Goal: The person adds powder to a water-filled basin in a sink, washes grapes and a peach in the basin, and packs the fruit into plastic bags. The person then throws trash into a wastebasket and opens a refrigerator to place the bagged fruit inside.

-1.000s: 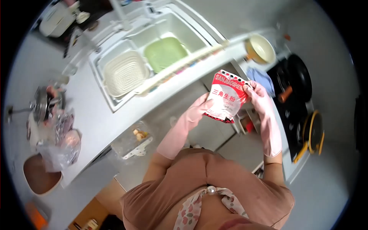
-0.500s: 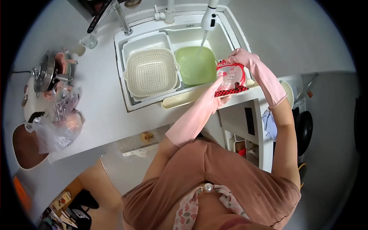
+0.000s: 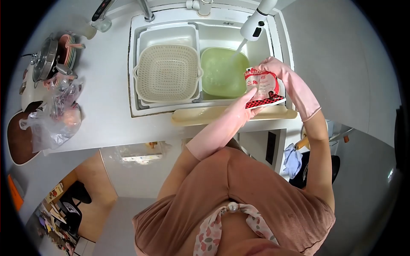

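Note:
Pink rubber gloves cover both my hands. A red-and-white printed packet with a red-and-black checked lower edge is held tilted over the right front edge of the sink. My left hand grips its lower left side, thumb on the front and fingers beneath. At the packet's top right corner, my right hand is closed on it. Whether the packet is unsealed there, I cannot tell. Just left of it, a green basin holds water, and a stream runs into it from the white faucet.
A cream perforated basket occupies the left sink bowl. Along the sink front lies a long cream strip. On the left counter are a lidded pot, a clear plastic bag and a brown-lined bin. A glass cup stands behind.
My head view has shifted, so the sink and counter sit differently in the picture. Both hands keep hold of the packet, and the water still runs.

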A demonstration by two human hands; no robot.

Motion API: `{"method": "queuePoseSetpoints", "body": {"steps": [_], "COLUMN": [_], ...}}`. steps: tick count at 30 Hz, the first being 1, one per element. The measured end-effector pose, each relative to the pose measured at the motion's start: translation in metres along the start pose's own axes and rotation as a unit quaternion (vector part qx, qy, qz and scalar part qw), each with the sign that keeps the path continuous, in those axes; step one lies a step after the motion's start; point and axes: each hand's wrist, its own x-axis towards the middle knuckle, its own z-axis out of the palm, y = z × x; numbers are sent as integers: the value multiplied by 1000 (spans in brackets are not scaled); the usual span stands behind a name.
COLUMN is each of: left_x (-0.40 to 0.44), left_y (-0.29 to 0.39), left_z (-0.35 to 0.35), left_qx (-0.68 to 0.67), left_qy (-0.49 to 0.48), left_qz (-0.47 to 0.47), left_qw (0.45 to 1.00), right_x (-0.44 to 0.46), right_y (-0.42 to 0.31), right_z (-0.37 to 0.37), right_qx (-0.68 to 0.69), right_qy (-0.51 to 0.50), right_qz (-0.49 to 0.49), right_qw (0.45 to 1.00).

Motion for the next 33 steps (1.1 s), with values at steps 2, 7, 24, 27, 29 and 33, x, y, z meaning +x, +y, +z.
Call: {"method": "queuePoseSetpoints", "body": {"steps": [2,7,24,27,29,33], "left_x": [3,6,2,1,0,-2], "left_y": [2,6,10,17,17,19], "left_z": [1,-1,-9,-10,-10,-7], "left_qx": [4,15,63,85,89,91], "left_qy": [-1,-21,-31,-25,-24,-21], "left_qz": [-25,-22,11,7,17,10], "left_qw": [1000,999,997,996,996,996], "right_x": [1,-2,-9,-16,-19,-10], "right_y": [-1,-1,-1,-11,-13,-5], "right_z": [-4,1,11,13,13,11], "right_qx": [23,122,204,196,192,205], "right_qy": [-14,-7,40,60,66,41], "right_qz": [-6,-17,-36,-16,-5,-32], "right_qw": [1000,992,978,979,979,977]}}
